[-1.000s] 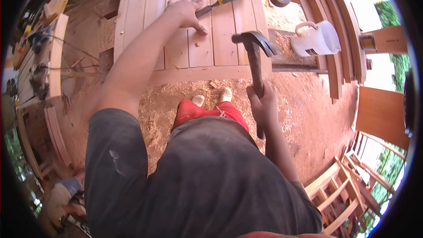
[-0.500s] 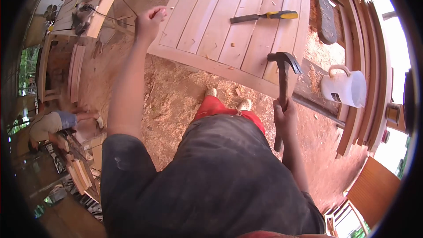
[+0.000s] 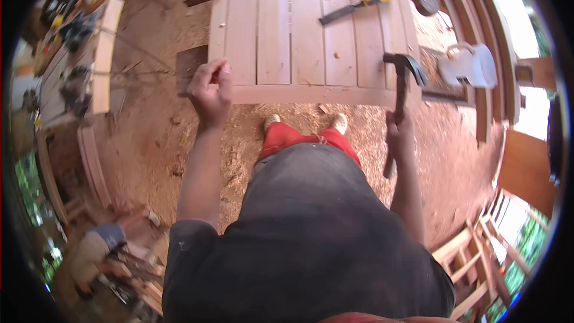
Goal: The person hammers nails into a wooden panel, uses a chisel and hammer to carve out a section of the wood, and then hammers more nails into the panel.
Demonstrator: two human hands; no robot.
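Observation:
My right hand [image 3: 402,133] is wrapped round the handle of a claw hammer [image 3: 402,78], held upright with its dark head over the near right corner of a slatted wooden panel [image 3: 274,36]. My left hand [image 3: 209,93] is by the panel's near left corner, its fingers curled into a pinch. Whatever is between those fingertips, if anything, is too small to name. A chisel [image 3: 359,7] with a yellow and black handle lies across the slats, away from both hands. Small wood chips are scattered on the panel.
A white plastic jug [image 3: 469,66] stands right of the panel beside long stacked boards [image 3: 493,42]. Power tools [image 3: 78,30] with cords are on a bench at the left. Another person [image 3: 98,248] bends over wood at lower left. Shavings cover the floor [image 3: 239,137].
The view has turned, so the panel now lies straighter ahead. My left hand has come nearer to me, at the panel's corner. My right hand still grips the hammer.

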